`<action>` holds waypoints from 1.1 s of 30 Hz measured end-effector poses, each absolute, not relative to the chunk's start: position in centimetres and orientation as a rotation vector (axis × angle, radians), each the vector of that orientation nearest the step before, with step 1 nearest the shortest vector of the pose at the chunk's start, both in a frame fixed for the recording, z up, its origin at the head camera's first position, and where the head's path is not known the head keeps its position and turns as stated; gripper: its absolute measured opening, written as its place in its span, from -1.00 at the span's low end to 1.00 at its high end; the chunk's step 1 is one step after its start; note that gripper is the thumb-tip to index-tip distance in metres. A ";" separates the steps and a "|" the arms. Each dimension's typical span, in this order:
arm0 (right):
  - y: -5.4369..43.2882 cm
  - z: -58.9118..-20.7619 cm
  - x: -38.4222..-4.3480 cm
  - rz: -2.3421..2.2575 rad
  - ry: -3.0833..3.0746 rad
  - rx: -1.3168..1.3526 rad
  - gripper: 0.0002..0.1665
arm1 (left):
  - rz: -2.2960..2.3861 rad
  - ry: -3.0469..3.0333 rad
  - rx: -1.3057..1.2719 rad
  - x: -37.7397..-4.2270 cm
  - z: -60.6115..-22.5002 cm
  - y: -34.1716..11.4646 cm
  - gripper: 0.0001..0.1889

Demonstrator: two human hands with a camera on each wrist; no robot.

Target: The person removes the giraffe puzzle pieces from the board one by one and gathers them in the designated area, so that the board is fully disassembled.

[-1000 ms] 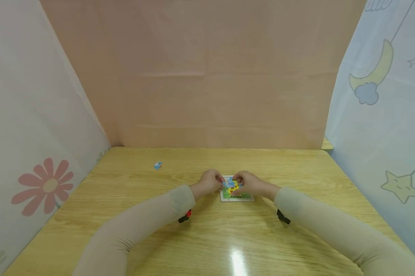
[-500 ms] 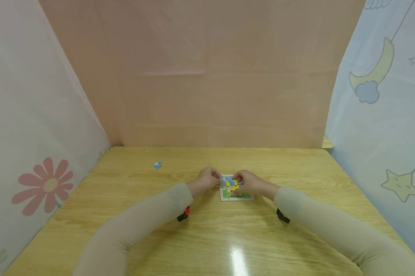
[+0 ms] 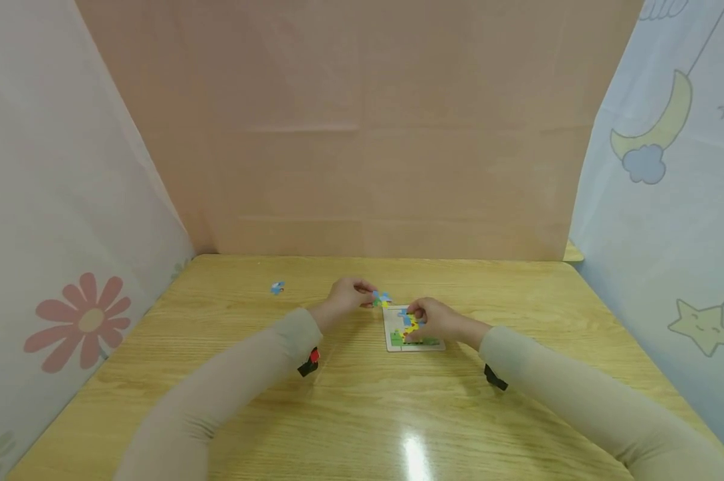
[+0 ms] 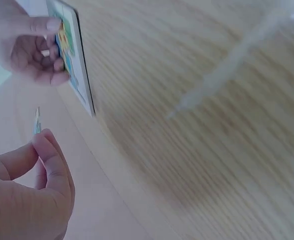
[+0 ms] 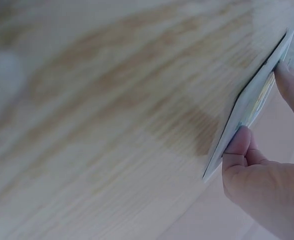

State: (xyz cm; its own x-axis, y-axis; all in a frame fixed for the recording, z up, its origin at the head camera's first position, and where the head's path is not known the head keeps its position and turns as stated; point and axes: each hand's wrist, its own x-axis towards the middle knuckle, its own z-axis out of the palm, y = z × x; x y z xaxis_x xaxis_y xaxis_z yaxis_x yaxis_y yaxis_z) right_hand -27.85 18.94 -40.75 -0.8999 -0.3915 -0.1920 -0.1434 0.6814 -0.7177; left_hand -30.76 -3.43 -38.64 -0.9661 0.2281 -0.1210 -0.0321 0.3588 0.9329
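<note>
Away from the board and toward the far side of the table goes the left hand (image 3: 348, 294) since half a second ago, taking with it a thin, notched jigsaw section (image 3: 382, 298) in blue, yellow and green; the right hand (image 3: 436, 319) keeps its place. From the head, the section shows just beyond the far left corner of a white-rimmed, rectangular puzzle board (image 3: 390, 324), pinched between the left thumb and fingers. The right hand reaches over the board from its right, thumb and fingers apart, around yellow giraffe-patterned jigsaw pieces (image 3: 411, 324) with blue and green ones about them. One loose blue-and-white jigsaw piece (image 3: 277, 288) lies well apart, on the far left of the pale wooden table (image 3: 362, 401). Behind stands a plain tan backdrop (image 3: 362, 133).

At the left wrist, thumb and forefinger are together, clamped on the section — seen here almost edge-on, clear of the board. The right hand shows above it, thumb extended over the pieces and the other fingers bent.

At the right wrist, thumb and fingertips touch the picture side of the board, a gap between them — whether they grip or merely rest, I cannot tell.
</note>
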 end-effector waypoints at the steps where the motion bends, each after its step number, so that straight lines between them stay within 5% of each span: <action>1: 18.9 -40.8 -27.8 -1.056 2.566 -0.424 -0.27 | 1.660 2.396 0.173 -30.9 -38.6 -3.6 -0.79; 33: 19.1 -40.8 -28.1 -1.010 2.575 -0.401 -0.30 | 1.834 2.468 -0.143 -36.3 -37.0 -13.7 -0.70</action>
